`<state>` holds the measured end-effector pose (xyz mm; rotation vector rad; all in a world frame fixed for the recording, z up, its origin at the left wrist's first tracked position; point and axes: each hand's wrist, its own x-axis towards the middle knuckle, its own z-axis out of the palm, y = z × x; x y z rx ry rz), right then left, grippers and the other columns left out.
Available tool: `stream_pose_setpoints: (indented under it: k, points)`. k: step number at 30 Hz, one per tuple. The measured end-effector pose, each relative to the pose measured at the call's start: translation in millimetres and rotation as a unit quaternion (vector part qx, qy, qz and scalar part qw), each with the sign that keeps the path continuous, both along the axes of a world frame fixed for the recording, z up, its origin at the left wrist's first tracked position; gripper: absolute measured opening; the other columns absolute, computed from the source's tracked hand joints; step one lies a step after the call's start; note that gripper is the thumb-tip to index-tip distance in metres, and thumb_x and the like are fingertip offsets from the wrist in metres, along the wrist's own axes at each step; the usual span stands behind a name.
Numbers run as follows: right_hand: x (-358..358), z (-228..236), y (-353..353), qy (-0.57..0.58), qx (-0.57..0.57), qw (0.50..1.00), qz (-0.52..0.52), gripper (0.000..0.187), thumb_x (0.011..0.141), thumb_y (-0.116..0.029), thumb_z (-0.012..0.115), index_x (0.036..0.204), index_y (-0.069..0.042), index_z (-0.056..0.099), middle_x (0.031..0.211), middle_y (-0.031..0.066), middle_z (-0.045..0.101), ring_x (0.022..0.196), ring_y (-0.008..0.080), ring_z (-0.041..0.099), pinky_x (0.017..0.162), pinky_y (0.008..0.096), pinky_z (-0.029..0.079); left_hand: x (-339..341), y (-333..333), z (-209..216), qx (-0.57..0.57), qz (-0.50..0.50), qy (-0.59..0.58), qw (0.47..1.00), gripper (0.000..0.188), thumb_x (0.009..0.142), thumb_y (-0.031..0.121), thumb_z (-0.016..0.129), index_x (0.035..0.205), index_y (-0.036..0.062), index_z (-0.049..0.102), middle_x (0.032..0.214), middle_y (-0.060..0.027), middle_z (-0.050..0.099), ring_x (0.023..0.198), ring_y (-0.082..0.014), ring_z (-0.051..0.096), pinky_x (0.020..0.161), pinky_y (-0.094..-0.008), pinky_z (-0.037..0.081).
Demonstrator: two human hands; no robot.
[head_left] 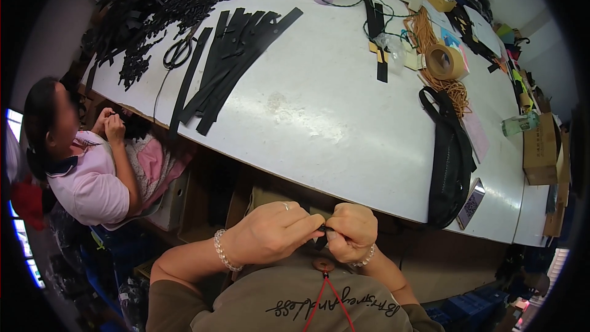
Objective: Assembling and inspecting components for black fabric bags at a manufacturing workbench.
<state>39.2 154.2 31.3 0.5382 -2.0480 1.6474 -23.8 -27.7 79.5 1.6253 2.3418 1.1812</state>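
Just off the table's near edge, in front of my chest, my left hand and my right hand meet with closed fingers. Both pinch a small black piece between them. Most of it is covered by the fingertips, so its exact kind does not show. A bit of black material hangs just below the fingers.
The white table bears black strips, a heap of small black pieces, scissors, a black bag, a phone and a tape roll. A co-worker sits at left, handling something dark.
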Motion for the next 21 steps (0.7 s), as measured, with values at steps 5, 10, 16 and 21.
stream_pose_setpoints:
  k: [5, 10, 16, 21]
  points:
    - [-4.8, 19.7, 9.5, -0.017, 0.115, 0.993, 0.019, 0.011, 0.066, 0.003, 0.061, 0.076, -0.001, 0.06, 0.063, 0.007, 0.049, 0.05, 0.0225, 0.048, 0.045, 0.0327, 0.037, -1.3, -2.6, -1.3, -0.015, 0.011, -0.008, 1.0, 0.02, 0.079, 0.01, 0.069, 0.093, 0.0001, 0.059, 0.066, -0.0066, 0.048, 0.059, -0.0213, 0.052, 0.053, -0.0332, 0.044]
    - [-5.7, 29.0, 16.0, -0.04, 0.205, 0.976, 0.056, 0.012, 0.071, 0.0, 0.062, 0.083, -0.002, 0.059, 0.069, 0.0068, 0.052, 0.055, 0.0227, 0.052, 0.049, 0.033, 0.041, 4.1, -4.3, -11.6, -0.021, 0.031, -0.008, 0.999, 0.016, 0.078, 0.012, 0.071, 0.089, 0.0038, 0.063, 0.065, -0.0054, 0.05, 0.058, -0.022, 0.052, 0.052, -0.0325, 0.042]
    - [-7.1, 32.0, 19.8, -0.101, 0.232, 0.958, 0.13, 0.009, 0.072, -0.002, 0.062, 0.075, -0.005, 0.054, 0.064, 0.0059, 0.046, 0.053, 0.0218, 0.05, 0.047, 0.0337, 0.041, 8.2, -5.7, -17.9, -0.029, 0.029, -0.014, 0.999, 0.016, 0.078, 0.012, 0.071, 0.09, 0.0039, 0.063, 0.066, -0.0048, 0.051, 0.058, -0.0214, 0.052, 0.053, -0.0326, 0.043]
    - [-5.0, 18.8, 18.4, -0.053, 0.168, 0.976, 0.129, 0.009, 0.07, -0.001, 0.063, 0.078, -0.003, 0.058, 0.065, 0.0066, 0.048, 0.052, 0.0217, 0.05, 0.047, 0.0335, 0.04, 8.1, -8.3, -13.4, -0.038, 0.014, -0.01, 0.999, 0.021, 0.079, 0.013, 0.07, 0.094, 0.0004, 0.061, 0.069, -0.0064, 0.05, 0.063, -0.0215, 0.054, 0.057, -0.0328, 0.045]
